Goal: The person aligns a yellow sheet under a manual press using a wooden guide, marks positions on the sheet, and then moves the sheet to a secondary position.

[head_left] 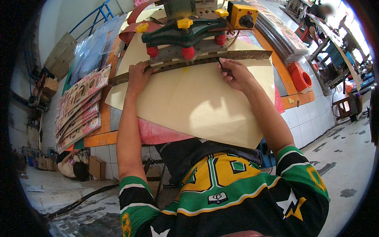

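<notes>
A large cream sheet (197, 102) lies on the worktable, its far edge under a long dark metal bar (244, 55). My left hand (139, 76) presses down on the left part of that bar, fingers curled over its edge. My right hand (233, 73) rests on the sheet just below the bar and pinches a small dark tool (222, 65). Above the bar stands a green clamp-like machine (185, 33) with red and yellow knobs.
A fanned stack of printed sheets (79, 106) lies at the left, another stack (282, 35) at the right. A yellow switch box (241, 15) sits behind the machine, an orange container (301, 78) at the table's right edge. Another person (73, 166) crouches on the floor, lower left.
</notes>
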### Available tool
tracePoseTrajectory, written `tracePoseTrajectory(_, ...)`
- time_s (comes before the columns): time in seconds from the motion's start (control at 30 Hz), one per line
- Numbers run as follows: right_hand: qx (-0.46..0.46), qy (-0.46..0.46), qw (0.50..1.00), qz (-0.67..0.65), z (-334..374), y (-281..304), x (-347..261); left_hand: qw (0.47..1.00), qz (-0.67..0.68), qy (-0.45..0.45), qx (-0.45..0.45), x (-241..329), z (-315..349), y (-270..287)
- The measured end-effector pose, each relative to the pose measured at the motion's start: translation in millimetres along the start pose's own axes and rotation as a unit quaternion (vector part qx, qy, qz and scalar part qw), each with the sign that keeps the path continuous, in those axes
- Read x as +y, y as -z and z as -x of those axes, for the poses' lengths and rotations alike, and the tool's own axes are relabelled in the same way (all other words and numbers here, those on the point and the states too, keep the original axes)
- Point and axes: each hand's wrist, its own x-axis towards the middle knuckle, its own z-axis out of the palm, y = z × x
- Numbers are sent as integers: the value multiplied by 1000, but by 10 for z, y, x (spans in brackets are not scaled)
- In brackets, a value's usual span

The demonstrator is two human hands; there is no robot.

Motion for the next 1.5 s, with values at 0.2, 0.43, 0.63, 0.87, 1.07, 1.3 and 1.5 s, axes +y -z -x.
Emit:
tracePoseTrajectory(0.2, -54, 57, 994, 73, 23, 71, -56, 1000, 7, 2, 19, 15, 36, 29)
tracePoseTrajectory(0.43, 109, 341, 753, 552, 289, -56, -25, 1000, 5, 5, 10, 75, 19, 42)
tracePoseTrajectory(0.63, 168, 268, 656, 685, 374, -178, 3, 1000, -14, -4, 20, -46, 28, -39)
tracePoseTrajectory(0.87, 221, 327, 601, 695, 434, -259, 55, 1000, -6, 7, -3, -24, 4, 1)
tracePoseTrajectory(1.07, 219, 363, 552, 718, 450, -281, 46, 999, -15, -3, 30, -16, 17, -20)
tracePoseTrajectory(1.3, 165, 357, 616, 683, 258, -107, 168, 1000, -4, -8, 30, 48, -12, 3)
tracePoseTrajectory(1.5, 124, 206, 846, 476, 289, -229, 140, 999, 6, -16, 32, -33, 12, -8)
